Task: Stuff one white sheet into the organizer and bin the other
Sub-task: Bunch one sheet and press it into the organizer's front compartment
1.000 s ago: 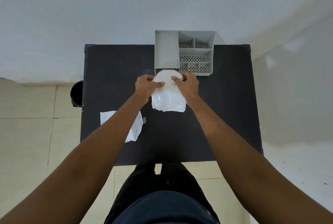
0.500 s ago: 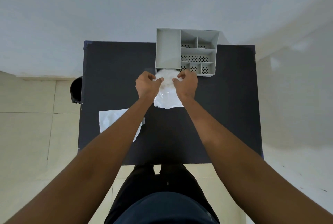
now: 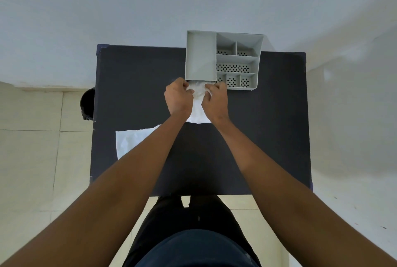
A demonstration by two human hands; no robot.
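A crumpled white sheet [image 3: 198, 103] sits bunched between my two hands, just in front of the grey organizer [image 3: 200, 56] at the table's far edge. My left hand [image 3: 178, 98] grips the sheet's left side and my right hand [image 3: 215, 100] grips its right side. The sheet's top edge touches the near wall of the organizer's tall left compartment. A second white sheet [image 3: 129, 141] lies flat at the table's left, partly hidden under my left forearm.
The black table [image 3: 257, 127] stands against a pale wall. A round black bin [image 3: 87, 103] sits on the tiled floor beyond the table's left edge. The organizer's right side has several small perforated compartments [image 3: 233, 68].
Both hands have pushed the sheet farther from me, up against the organizer. The sheet is bunched tighter and less of it shows below my hands.
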